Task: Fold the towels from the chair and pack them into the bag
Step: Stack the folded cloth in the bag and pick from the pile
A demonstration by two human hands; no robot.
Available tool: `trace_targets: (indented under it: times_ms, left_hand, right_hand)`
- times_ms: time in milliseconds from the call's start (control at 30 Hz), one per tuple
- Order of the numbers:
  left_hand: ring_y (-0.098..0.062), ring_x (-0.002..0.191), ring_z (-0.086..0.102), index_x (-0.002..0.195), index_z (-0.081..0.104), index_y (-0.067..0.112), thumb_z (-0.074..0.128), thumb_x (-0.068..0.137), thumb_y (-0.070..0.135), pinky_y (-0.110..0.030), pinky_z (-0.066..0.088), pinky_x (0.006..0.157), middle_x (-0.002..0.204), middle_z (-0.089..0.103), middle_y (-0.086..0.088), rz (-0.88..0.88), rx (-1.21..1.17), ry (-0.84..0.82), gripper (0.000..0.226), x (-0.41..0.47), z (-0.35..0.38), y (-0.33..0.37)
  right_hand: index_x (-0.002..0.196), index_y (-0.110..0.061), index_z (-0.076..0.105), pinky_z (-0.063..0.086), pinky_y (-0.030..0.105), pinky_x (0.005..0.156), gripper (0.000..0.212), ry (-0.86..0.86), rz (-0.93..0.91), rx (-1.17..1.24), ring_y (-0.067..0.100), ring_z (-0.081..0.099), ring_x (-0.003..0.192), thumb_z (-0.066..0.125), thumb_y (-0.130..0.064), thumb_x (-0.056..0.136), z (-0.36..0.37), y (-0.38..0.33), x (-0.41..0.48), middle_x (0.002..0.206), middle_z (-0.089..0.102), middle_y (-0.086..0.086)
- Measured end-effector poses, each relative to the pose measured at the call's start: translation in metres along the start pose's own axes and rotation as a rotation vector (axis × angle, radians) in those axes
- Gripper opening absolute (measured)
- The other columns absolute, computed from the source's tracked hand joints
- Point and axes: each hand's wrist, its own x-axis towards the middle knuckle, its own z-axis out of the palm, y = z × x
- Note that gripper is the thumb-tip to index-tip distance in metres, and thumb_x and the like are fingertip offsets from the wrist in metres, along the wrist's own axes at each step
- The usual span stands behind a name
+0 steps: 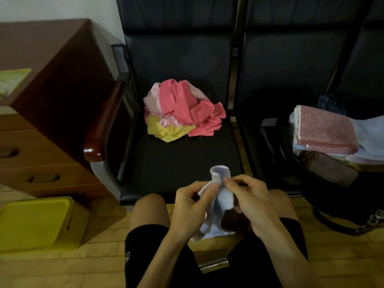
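Note:
A pale blue-white towel (pixel 220 196) hangs between both hands over my knees, in front of the black chair (pixel 178 161). My left hand (pixel 191 206) pinches its left edge. My right hand (pixel 249 198) pinches the bunched top edge. A crumpled pile of pink, coral and yellow towels (pixel 182 111) lies on the chair seat beyond. To the right, a black bag (pixel 291 163) stands open on the neighbouring seat, with folded towels (pixel 326 132) stacked in it, a red-patterned one on top.
A wooden desk with drawers (pixel 41 100) stands at the left, and the chair's wooden armrest (pixel 104 121) juts beside it. A yellow bin (pixel 35 223) sits on the floor at lower left. The bag's strap and metal clasp (pixel 372 221) trail on the floor at right.

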Motion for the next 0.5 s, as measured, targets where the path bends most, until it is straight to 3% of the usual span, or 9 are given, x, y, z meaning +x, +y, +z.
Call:
trace_targets:
  times_ms: [233,333,400,500]
  left_hand:
    - [-0.025,0.095,0.067,0.105,0.076,0.021,0.065,0.096,0.023,-0.051,0.055,0.086,0.099,0.069,-0.003,0.006,0.078,-0.076,0.015,0.002,-0.003,-0.013]
    - [-0.023,0.097,0.064,0.111,0.075,0.026,0.077,0.081,0.036,-0.044,0.056,0.087,0.102,0.065,0.0,0.016,0.067,-0.162,0.031,0.002,-0.005,-0.012]
    - [-0.022,0.095,0.064,0.112,0.074,0.027,0.083,0.075,0.033,-0.043,0.056,0.085,0.101,0.063,0.002,0.038,0.113,-0.146,0.038,0.003,-0.004,-0.012]
    - [-0.019,0.089,0.064,0.107,0.076,0.026,0.076,0.086,0.023,-0.043,0.055,0.078,0.095,0.063,0.006,0.114,0.221,-0.045,0.021,0.006,-0.003,-0.014]
  right_hand:
    - [0.093,-0.01,0.07,0.061,0.036,0.071,0.012,0.018,0.011,0.073,0.023,0.074,0.074,0.07,-0.021,0.089,0.001,0.0,-0.004,0.082,0.075,0.01]
    - [0.093,-0.011,0.071,0.061,0.039,0.075,0.012,0.025,0.002,0.101,0.022,0.074,0.081,0.069,-0.023,0.09,-0.001,0.0,-0.003,0.085,0.075,0.008]
    - [0.093,-0.012,0.071,0.061,0.036,0.073,0.012,0.016,0.005,0.099,0.02,0.074,0.081,0.068,-0.023,0.09,0.0,-0.002,-0.004,0.087,0.075,0.007]
    - [0.092,-0.008,0.072,0.06,0.04,0.078,0.015,-0.048,0.067,0.175,0.023,0.074,0.086,0.07,-0.022,0.088,0.002,-0.003,-0.004,0.09,0.075,0.011]
